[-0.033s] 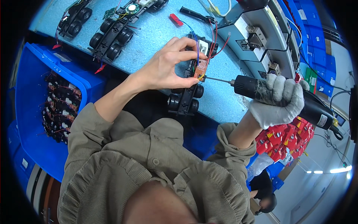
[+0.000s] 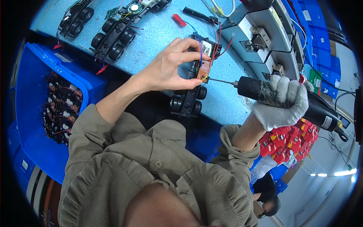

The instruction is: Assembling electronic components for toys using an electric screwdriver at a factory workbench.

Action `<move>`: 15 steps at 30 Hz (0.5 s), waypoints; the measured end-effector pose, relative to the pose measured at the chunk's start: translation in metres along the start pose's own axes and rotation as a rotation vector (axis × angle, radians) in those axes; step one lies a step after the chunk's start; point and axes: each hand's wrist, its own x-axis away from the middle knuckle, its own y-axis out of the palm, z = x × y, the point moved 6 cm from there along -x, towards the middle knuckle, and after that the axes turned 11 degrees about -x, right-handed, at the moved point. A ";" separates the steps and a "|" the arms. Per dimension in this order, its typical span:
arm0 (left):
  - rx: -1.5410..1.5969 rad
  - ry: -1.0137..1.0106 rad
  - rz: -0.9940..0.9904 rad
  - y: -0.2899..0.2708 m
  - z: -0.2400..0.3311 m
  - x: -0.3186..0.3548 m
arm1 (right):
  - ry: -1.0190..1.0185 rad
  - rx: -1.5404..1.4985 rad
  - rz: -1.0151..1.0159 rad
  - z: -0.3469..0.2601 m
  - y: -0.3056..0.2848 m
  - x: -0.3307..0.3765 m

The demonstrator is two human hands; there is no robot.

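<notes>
Steadying a wheeled chassis [image 2: 187, 104] under a levelled power screwdriver [image 2: 247, 87]

A blue bench [image 2: 227, 102] spans the far side, and a deep blue bin [image 2: 28, 102] stands at its left, close to the person, holding many dark assemblies [image 2: 62, 109], probably so that they stay within easy reach. Grey equipment [image 2: 247, 36] sits on the right of the bench, with a heap of red parts [image 2: 291, 140] nearer on that side. Other wheeled frames [image 2: 117, 39] lie far left, seemingly set aside to leave working room.

The chassis rests before the person, its near end at the bench's front edge, likely for an easy reach from both sides. The gloved right hand [image 2: 283, 102] is wrapped firmly around the screwdriver, held nearly flat so its bit [image 2: 221, 80] can come in from the right. Whether the tip touches is unclear.

The bare left hand [image 2: 166, 68] pinches the brown circuit board [image 2: 204, 70] between thumb and fingers, apparently to stop it shifting on the chassis. Blue wires run far to a red connector [image 2: 179, 20], lying clear of the bit.
</notes>
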 end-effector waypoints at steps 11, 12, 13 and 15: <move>-0.026 0.018 -0.043 0.003 0.001 -0.001 | -0.024 0.192 -0.112 0.012 0.033 0.000; -0.021 0.027 -0.045 0.003 0.001 -0.002 | -0.033 0.214 -0.135 0.013 0.036 0.001; -0.016 0.036 -0.046 0.003 0.000 -0.002 | -0.041 0.236 -0.160 0.014 0.040 0.002; -0.033 0.033 -0.019 -0.001 0.003 0.001 | -0.075 0.275 -0.192 0.017 0.053 0.007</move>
